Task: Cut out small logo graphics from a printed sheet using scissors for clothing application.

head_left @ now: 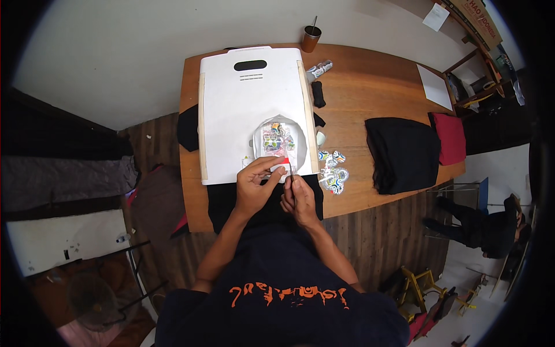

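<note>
A white board (pixel 231 104) with a slot-shaped handle hole lies on the wooden table. On its near right part rests a round, white-rimmed piece (pixel 296 128), with colourful printed film (pixel 278 139) inside the rim. My left hand (pixel 254 184) reaches over its near edge, thumb and fingertips closed on a small red strip (pixel 284 161). Close beside it, my right hand (pixel 300 200) is closed around a slim dark tool (pixel 291 169), its tip by the red strip. The tool's exact kind is too small to tell. Black cloth (pixel 222 203) shows under the board's near edge.
Cut-out colourful stickers (pixel 333 173) lie right of the board. Folded black cloth (pixel 399 155) and red cloth (pixel 448 134) sit farther right. At the back stand a brown cup (pixel 311 39) and a clear roll (pixel 319 70). Another person (pixel 485 226) is at the far right.
</note>
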### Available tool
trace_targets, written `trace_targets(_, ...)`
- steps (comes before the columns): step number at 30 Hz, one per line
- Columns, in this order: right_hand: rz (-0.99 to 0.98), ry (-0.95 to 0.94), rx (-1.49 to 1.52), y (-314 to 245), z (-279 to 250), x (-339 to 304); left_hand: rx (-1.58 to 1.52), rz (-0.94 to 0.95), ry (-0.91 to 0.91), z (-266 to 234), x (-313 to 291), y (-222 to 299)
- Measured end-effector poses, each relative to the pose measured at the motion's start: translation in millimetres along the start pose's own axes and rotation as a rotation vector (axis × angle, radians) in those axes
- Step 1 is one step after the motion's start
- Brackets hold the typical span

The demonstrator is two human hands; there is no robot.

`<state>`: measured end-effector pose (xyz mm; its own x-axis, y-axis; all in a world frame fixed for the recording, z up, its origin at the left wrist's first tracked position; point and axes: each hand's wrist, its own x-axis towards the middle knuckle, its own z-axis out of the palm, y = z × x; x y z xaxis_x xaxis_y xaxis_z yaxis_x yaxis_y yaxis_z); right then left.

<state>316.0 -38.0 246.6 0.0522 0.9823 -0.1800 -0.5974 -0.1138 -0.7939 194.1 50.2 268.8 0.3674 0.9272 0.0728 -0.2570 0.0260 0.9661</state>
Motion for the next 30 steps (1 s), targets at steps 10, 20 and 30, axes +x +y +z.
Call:
trace_targets(10,-0.002,0.011,-0.065,0.5,-0.2,0.6,-0.013,-0.017,0.013,0.5,0.0,-0.7)
trace_targets(20,0.005,0.013,-0.017,1.1,0.3,-0.1,-0.008,0.007,-0.005,0.0,-0.5,-2.5)
trace_targets(30,0.008,0.015,-0.012,2.1,0.0,-0.3,-0.010,0.006,-0.009,-0.3,-0.9,-3.4)
